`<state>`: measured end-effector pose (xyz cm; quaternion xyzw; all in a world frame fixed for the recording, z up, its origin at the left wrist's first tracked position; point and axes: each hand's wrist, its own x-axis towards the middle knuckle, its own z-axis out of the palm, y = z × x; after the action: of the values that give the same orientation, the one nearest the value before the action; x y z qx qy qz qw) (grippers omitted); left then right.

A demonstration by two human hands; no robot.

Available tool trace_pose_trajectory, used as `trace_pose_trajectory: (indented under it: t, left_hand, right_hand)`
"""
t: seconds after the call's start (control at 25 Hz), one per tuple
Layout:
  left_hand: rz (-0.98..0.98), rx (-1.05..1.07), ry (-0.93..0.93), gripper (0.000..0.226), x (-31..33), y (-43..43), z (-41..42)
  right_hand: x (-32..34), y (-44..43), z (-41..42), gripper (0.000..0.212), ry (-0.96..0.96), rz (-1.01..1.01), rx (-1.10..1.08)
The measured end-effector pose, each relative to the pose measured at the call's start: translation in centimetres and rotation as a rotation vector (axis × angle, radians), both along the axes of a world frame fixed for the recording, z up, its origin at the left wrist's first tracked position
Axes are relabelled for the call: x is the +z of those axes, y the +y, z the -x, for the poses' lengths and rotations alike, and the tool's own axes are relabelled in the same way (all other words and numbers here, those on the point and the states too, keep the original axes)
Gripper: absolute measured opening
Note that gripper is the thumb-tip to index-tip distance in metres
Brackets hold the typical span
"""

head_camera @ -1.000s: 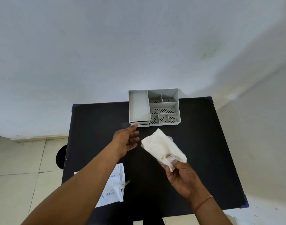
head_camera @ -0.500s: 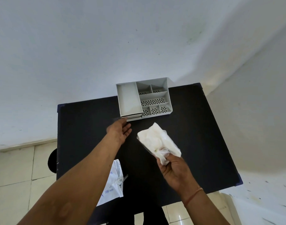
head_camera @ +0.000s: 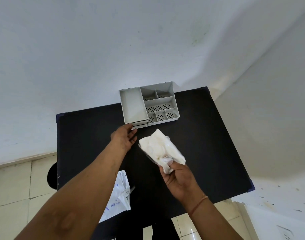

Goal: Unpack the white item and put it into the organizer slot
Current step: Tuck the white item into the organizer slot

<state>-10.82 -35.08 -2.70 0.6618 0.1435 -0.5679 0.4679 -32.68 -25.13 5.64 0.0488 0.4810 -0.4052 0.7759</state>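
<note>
Organizer (head_camera: 149, 106): grey, multi-slot, at far edge of black surface (head_camera: 208, 135); slots bare, several with perforated floors. Left hand (head_camera: 125, 138): grip open, fingers extended flat, fingertips at the organizer's near-left corner by its low drawer front; whether they touch it cannot be told. Right hand (head_camera: 178, 179): grip closed, pinching the lower end of the white item (head_camera: 161, 148), a crumpled white bundle in clear film held above the surface, just beside the left hand. Printed plastic bag (head_camera: 118, 196): lying at near edge of surface, under the left forearm.
</note>
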Motion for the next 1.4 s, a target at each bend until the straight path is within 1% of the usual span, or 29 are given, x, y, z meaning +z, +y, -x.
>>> trace_pose_trajectory:
  t: [0.08,0.28,0.44,0.48,0.64,0.72,0.76,0.8,0.92,0.96,1.0,1.04,1.12,1.16,1.2,1.28,1.32,1.4]
  left_hand:
    - [-0.015,0.002,-0.004,0.023,0.1,-0.3,0.1]
    - [-0.041,-0.033,-0.057,0.021,0.2,0.6,0.9]
    - [-0.037,-0.044,-0.073,0.008,0.6,3.6,2.4]
    - [-0.038,-0.057,-0.07,0.007,0.6,4.6,2.7]
    - [-0.031,-0.148,-0.024,0.012,0.6,7.2,3.1]
    - [-0.046,-0.191,-0.011,0.021,0.8,7.4,2.8]
    - [-0.061,-0.209,-0.036,0.028,0.8,7.5,2.6]
    - [-0.075,-0.216,-0.098,0.034,0.7,7.5,2.4]
    - [-0.108,-0.205,-0.497,0.043,1.2,7.7,1.9]
    - [-0.069,-0.174,-0.567,0.04,1.7,7.7,1.9]
    - [0.003,-0.156,-0.537,0.037,2.7,7.7,2.1]
    - [0.076,-0.186,-0.431,0.035,3.7,7.6,2.5]
    - [0.182,-0.345,-0.158,0.036,5.3,7.6,3.1]
    - [0.215,-0.407,-0.069,0.035,5.7,7.7,3.3]
    - [0.225,-0.439,-0.035,0.033,5.7,7.7,3.4]
    - [0.182,-0.417,-0.108,0.028,5.3,7.6,3.0]
    - [0.152,-0.389,-0.146,0.027,5.0,7.5,2.5]
    - [0.133,-0.364,-0.155,0.028,4.9,7.3,1.3]
  right_hand:
    - [-0.3,-0.3,-0.4,0.031,0.003,0.015,0.003]
    - [-1.5,-1.2,-1.1,0.034,-0.002,0.055,-0.003]
    - [-2.4,-2.2,-1.6,0.018,0.012,0.064,0.07]
    - [-2.6,-2.4,-1.8,0.018,0.023,0.062,0.069]
    - [-3.0,-3.2,-2.8,0.032,0.029,0.06,0.042]
    - [-2.7,-3.4,-3.2,0.039,0.039,0.049,0.028]
    - [-2.5,-3.5,-3.4,0.039,0.048,0.041,0.022]
    - [-2.4,-3.6,-3.7,0.037,0.057,0.028,0.009]
    - [-2.9,-3.6,-4.4,0.038,0.095,-0.013,-0.061]
    - [-3.4,-3.6,-4.6,0.038,0.104,-0.041,-0.089]
    - [-4.0,-3.6,-4.8,0.037,0.104,-0.06,-0.109]
    - [-4.4,-3.6,-5.1,0.037,0.09,-0.067,-0.11]
    - [-5.0,-3.5,-5.9,0.039,0.037,-0.063,-0.086]
    - [-5.1,-3.4,-6.5,0.04,0.023,-0.058,-0.071]
    - [-5.0,-3.4,-7.1,0.04,0.038,-0.058,-0.05]
    - [-4.2,-3.3,-7.4,0.039,0.165,-0.01,0.027]
    - [-3.7,-3.4,-7.1,0.036,0.237,0.049,0.092]
    - [-2.5,-4.0,-6.0,0.026,0.338,0.185,0.242]
